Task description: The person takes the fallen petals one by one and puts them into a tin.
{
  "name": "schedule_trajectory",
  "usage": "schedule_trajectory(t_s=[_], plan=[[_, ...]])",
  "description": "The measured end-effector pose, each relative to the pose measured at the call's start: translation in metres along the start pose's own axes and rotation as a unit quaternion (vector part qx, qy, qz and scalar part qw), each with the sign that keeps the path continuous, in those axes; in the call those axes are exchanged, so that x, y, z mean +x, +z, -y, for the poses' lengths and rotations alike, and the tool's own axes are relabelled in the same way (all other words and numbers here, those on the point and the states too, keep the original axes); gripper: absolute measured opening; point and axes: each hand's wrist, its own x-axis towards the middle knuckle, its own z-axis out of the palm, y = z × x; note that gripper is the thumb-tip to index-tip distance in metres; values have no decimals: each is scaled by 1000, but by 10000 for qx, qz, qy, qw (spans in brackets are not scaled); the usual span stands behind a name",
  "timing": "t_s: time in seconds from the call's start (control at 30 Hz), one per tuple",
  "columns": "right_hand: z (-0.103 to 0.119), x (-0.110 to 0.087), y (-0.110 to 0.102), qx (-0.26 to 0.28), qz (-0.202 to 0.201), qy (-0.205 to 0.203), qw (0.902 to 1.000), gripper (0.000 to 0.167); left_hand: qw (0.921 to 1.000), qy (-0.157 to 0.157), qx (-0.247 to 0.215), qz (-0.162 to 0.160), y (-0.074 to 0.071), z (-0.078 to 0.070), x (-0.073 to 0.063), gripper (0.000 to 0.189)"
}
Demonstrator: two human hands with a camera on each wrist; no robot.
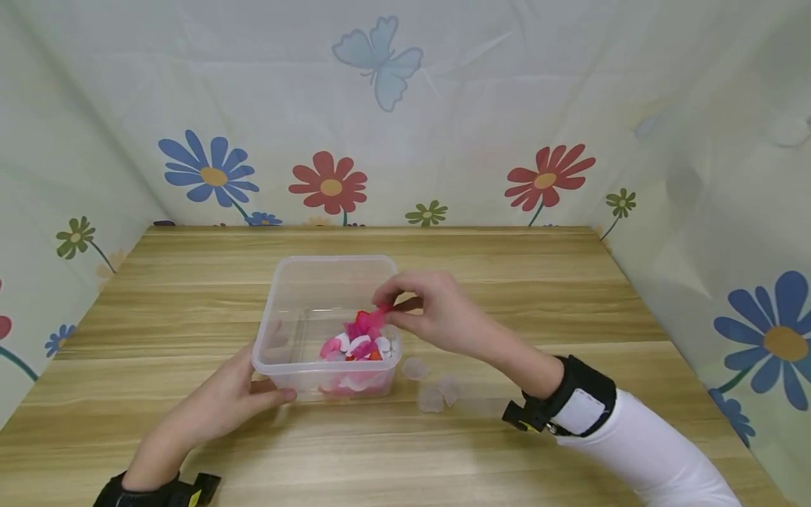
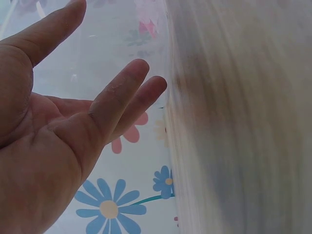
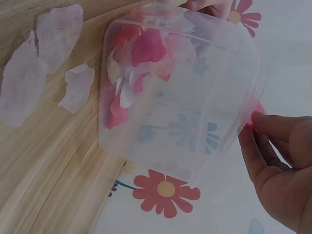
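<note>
A clear plastic box (image 1: 294, 367) sits on the table with pink, white and red petals (image 1: 358, 345) heaped on its right side. My left hand (image 1: 224, 394) rests against the box's left front corner, its fingers fairly straight along the outside in the left wrist view. At the box's right rim my right hand (image 1: 437, 313) pinches a bright pink petal (image 1: 378, 318) between thumb and fingertips. That pink petal (image 3: 252, 109) shows partly through the box wall in the right wrist view. Three pale pink petals (image 1: 431, 398) lie on the table just right of the box.
The wood-grain table (image 1: 507, 451) runs back to a white cloth backdrop (image 1: 475, 141) printed with flowers and a butterfly. More cloth hangs along the left and right sides. Black straps (image 1: 579, 394) with small cameras circle both wrists.
</note>
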Motion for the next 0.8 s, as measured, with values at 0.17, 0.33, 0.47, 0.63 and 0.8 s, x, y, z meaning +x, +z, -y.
schedule_trajectory(t_s=[0.17, 0.33, 0.47, 0.63, 0.8], plan=[[-1, -1, 0, 53, -121, -41, 9999, 30, 10000, -40, -35, 23, 0, 1, 0, 95], [-5, -6, -4, -68, -507, -109, 9986, 31, 10000, -62, -65, 33, 0, 1, 0, 97], [-12, -10, -7, -406, -957, 87, 9945, 29, 10000, -33, -12, 30, 0, 1, -1, 98], [-23, -17, -9, -979, -632, 730, 9905, 30, 10000, -27, 76, 17, 0, 0, 0, 99], [-45, -26, -2, -1456, 777, 1192, 9791, 29, 9999, -62, 121, 22, -1, -1, 0, 101]])
